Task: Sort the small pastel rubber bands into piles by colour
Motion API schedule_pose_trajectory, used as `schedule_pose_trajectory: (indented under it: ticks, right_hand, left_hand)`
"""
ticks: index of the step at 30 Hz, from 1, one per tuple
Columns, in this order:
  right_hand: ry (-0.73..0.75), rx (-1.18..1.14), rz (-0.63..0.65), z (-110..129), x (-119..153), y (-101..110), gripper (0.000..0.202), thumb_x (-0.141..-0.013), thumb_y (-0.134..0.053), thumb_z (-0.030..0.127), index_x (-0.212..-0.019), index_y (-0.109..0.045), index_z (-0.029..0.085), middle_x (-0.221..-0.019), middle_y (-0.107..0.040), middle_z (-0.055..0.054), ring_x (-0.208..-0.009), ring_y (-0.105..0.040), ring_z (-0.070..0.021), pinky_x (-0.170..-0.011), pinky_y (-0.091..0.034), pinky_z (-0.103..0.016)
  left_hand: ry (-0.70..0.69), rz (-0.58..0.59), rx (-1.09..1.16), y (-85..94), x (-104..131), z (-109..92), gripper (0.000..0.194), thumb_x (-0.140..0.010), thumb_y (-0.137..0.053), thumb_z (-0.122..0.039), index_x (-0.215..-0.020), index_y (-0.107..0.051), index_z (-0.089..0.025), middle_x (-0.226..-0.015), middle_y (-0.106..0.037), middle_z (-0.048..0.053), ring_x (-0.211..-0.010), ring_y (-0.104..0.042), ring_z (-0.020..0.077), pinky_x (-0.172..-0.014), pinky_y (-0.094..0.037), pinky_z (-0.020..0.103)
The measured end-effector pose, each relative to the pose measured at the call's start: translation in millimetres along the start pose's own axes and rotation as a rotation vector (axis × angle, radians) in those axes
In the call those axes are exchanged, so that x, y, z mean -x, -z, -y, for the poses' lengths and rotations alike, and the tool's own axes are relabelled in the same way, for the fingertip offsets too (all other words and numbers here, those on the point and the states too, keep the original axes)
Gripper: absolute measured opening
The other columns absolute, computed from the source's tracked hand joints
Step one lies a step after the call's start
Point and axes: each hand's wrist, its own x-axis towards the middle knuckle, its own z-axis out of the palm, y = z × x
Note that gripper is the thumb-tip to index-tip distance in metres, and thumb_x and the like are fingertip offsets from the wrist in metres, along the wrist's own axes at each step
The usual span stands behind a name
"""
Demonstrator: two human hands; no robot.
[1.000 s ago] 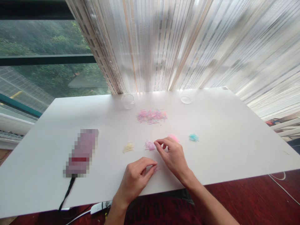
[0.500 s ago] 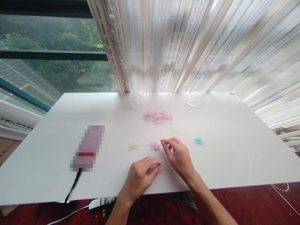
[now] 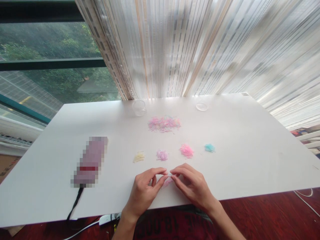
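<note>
Near the table's front edge, my left hand (image 3: pixel 147 186) and my right hand (image 3: pixel 191 181) meet fingertip to fingertip, both closed in a pinch. Something thin and pale shows between the fingertips, too small to make out. Just below them lies a little heap of pink strips (image 3: pixel 166 183). Beyond my hands, from left to right, sit a yellow pile (image 3: pixel 139 156), a purple pile (image 3: pixel 162 155), a pink pile (image 3: pixel 186 151) and a teal pile (image 3: pixel 209 148). Farther back spreads a larger mixed-colour pile (image 3: pixel 164 124).
On the white table (image 3: pixel 250 150), a clear round container (image 3: pixel 139 108) and a clear lid (image 3: pixel 201 106) stand at the back. A blurred purple object (image 3: pixel 91 160) with a black strap lies on the left. A power strip (image 3: pixel 107 219) is below the front edge.
My right hand has moved back toward me from beside the purple pile to my left hand's fingertips, uncovering the pink pile. The view has shifted slightly.
</note>
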Motion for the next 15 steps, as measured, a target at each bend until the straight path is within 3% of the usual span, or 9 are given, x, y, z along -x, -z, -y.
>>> schedule_pose_trajectory:
  ticks: [15]
  right_hand:
    - [-0.009,-0.011,-0.044,-0.9,0.9,0.6,0.012,-0.099,-0.063,0.014,-0.102,-0.073,0.021,-0.083,-0.073,-0.003,-0.073,-0.068,-0.015,-0.069,-0.059,-0.024]
  left_hand:
    - [-0.008,0.018,-0.008,1.3,-0.9,-1.6,0.021,-0.096,-0.071,-0.013,-0.114,-0.07,-0.023,-0.093,-0.078,0.001,-0.054,-0.053,0.0079,-0.057,-0.052,0.019]
